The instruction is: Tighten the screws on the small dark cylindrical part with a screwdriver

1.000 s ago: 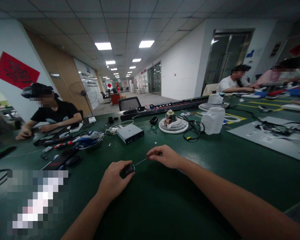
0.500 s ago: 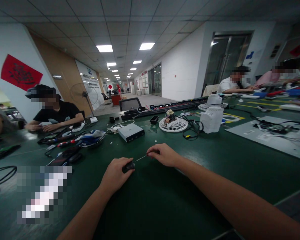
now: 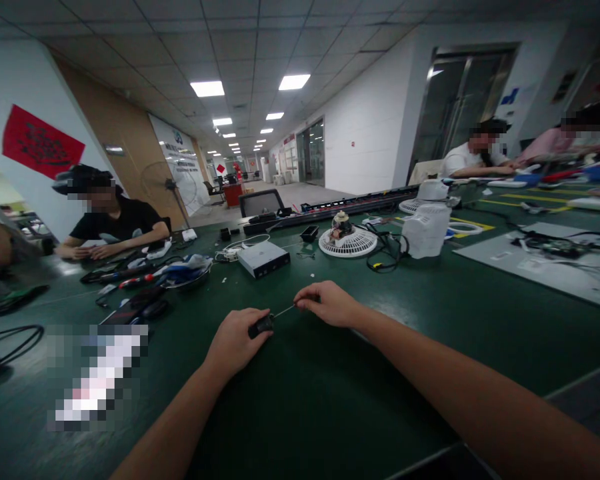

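A screwdriver with a dark handle (image 3: 261,325) and a thin metal shaft lies across between my hands, over the green table (image 3: 300,413). My left hand (image 3: 237,339) is closed round the handle. The fingertips of my right hand (image 3: 325,303) pinch the far end of the shaft. Beyond my hands sits a silver box-shaped drive (image 3: 263,259). Right of it is a round white fan grille (image 3: 349,241) with a motor on top, and a white plastic housing (image 3: 425,230) stands further right.
A grey panel (image 3: 545,263) with circuit parts lies at the right. Tools and a blue and white cloth (image 3: 187,267) are at the left, near a seated person (image 3: 115,220). A small black tray (image 3: 309,233) stands behind the drive. More people sit at the far right.
The view has shifted slightly, and the scene sits a little differently in the picture. Both hands keep the same hold on the screwdriver.
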Available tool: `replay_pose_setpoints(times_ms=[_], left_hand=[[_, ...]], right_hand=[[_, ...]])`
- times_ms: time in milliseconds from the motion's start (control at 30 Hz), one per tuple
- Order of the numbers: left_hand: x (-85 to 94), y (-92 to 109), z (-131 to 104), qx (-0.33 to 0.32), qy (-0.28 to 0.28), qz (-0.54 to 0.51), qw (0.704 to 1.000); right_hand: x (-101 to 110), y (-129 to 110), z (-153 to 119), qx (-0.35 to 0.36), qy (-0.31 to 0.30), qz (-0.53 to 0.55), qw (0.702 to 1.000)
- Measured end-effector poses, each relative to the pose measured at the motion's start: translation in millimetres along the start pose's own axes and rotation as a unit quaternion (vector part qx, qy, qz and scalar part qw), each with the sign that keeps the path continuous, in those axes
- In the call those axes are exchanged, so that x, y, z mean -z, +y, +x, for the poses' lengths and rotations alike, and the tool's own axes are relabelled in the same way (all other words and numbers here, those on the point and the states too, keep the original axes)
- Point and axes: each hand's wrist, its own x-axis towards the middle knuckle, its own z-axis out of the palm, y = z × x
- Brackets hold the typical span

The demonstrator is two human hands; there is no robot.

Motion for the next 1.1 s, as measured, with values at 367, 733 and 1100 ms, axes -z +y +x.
replay_pose_setpoints(times_ms=[367, 733, 1100], left_hand=[[2.0, -1, 2, 0.02, 0.007, 0.018, 1.0], [-1.6, 2, 2, 0.015, -0.017, 0.017, 1.0], [2.6, 6, 4, 0.044, -0.014, 0.046, 0.998]], right_hand=[[-2, 5, -1, 0.03, 0.148, 0.076, 0.986], [-27, -21, -1, 0.139, 0.135, -0.197, 0.961], [-33, -10, 6, 0.087, 0.034, -0.206, 0.974]])
